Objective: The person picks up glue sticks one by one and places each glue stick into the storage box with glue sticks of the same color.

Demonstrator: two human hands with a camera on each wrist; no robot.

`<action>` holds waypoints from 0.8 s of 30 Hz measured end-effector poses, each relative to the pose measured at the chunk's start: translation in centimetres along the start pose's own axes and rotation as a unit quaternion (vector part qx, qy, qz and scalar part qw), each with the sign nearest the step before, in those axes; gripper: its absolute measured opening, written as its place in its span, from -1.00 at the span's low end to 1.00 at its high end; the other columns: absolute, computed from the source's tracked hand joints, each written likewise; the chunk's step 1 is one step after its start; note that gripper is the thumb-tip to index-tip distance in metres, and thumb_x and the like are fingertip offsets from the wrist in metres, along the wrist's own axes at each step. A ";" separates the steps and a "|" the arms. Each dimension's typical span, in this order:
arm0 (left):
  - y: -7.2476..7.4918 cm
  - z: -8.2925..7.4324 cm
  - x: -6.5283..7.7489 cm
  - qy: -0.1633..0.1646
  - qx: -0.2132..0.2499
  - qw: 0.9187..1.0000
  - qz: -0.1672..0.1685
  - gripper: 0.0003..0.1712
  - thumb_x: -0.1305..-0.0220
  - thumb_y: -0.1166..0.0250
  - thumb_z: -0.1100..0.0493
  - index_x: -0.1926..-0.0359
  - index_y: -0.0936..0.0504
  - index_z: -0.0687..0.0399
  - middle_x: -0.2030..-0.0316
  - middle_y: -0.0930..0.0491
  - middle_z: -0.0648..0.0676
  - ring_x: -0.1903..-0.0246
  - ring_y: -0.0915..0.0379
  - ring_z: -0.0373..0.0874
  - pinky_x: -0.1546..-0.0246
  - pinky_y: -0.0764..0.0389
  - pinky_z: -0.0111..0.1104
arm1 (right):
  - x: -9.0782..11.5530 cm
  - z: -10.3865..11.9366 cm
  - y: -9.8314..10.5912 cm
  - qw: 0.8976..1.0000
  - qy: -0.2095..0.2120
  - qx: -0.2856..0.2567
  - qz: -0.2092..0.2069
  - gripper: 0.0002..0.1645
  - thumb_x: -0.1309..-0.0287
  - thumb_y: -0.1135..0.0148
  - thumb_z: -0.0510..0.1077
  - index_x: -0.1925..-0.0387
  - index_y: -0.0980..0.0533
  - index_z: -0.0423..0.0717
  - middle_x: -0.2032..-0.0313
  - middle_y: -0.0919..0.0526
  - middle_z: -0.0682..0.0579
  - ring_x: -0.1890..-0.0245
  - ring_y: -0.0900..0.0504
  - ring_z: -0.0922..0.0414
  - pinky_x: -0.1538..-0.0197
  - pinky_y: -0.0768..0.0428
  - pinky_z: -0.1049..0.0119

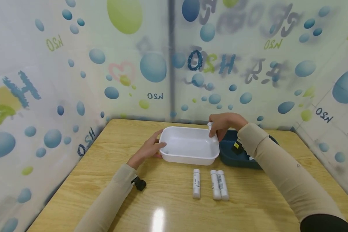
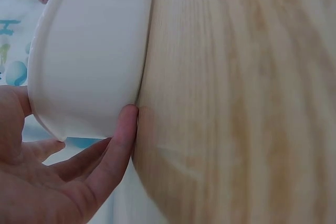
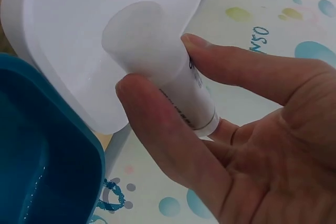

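Observation:
A white rectangular basin [image 1: 188, 158] with rounded corners sits on the table. My left hand [image 1: 148, 148] grips its left end, thumb over the rim and fingers against the outer wall [image 2: 94, 51]. Above the basin's right end, my right hand [image 1: 225, 123] holds a white capped tube [image 3: 157, 51] with dark print, pinched between thumb and fingers. The tube is tilted. On the table in front of the basin lie one white tube [image 1: 196, 183] and a pair of similar tubes [image 1: 216, 185] side by side.
A dark teal basin [image 1: 235, 162] stands right beside the white one, partly behind my right forearm. Inside it are a black item with a yellow patch [image 1: 236, 146] and something white. A patterned curtain [image 1: 150, 106] rises behind the table's back edge.

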State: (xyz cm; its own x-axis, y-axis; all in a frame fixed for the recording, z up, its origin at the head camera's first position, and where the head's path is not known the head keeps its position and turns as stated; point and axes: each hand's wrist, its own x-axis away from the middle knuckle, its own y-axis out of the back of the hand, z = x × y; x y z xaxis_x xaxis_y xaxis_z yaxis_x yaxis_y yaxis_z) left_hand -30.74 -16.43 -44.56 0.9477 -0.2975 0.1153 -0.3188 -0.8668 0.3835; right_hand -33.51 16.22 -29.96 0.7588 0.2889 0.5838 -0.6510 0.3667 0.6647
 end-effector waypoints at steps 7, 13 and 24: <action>0.0 0.1 0.0 0.002 0.002 1.000 -0.001 -0.17 -0.52 -0.21 0.07 -0.65 -0.01 -0.20 -0.33 -0.38 0.44 0.05 -0.65 0.12 0.30 -0.82 -0.19 | -1.8 0.5 -0.2 1.000 -0.021 0.014 0.012 -0.33 -0.31 -0.38 -0.17 -0.30 -0.31 -0.36 0.02 -0.71 -0.26 0.26 -0.81 0.06 0.07 -0.80 0.24; 0.0 0.2 -0.2 -0.001 0.000 1.000 0.001 -0.17 -0.53 -0.20 0.07 -0.65 0.00 -0.17 -0.33 -0.37 0.46 0.05 -0.65 0.12 0.31 -0.82 -0.17 | -2.9 0.8 -1.1 0.999 -0.038 0.030 0.015 -0.43 -0.30 -0.39 -0.17 -0.23 -0.42 -0.34 0.10 -0.76 -0.23 0.33 -0.82 0.09 0.11 -0.80 0.28; 0.1 0.1 -0.2 0.001 -0.004 1.000 0.001 -0.17 -0.53 -0.19 0.07 -0.65 0.00 -0.16 -0.34 -0.37 0.46 0.07 -0.66 0.10 0.33 -0.81 -0.17 | -4.3 0.7 -2.4 0.996 -0.064 0.054 0.008 -0.67 -0.26 -0.44 -0.18 0.03 -0.64 -0.32 0.23 -0.81 -0.21 0.37 -0.82 0.07 0.16 -0.79 0.31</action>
State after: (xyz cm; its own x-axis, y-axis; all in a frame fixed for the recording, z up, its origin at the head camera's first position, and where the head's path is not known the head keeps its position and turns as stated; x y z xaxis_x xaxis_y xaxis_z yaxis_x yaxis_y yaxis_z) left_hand -30.99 -16.47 -44.66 0.9474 -0.2977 0.1176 -0.3197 -0.8633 0.3905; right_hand -35.26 13.43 -33.72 0.7436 0.1770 0.6448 -0.6670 0.2635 0.6969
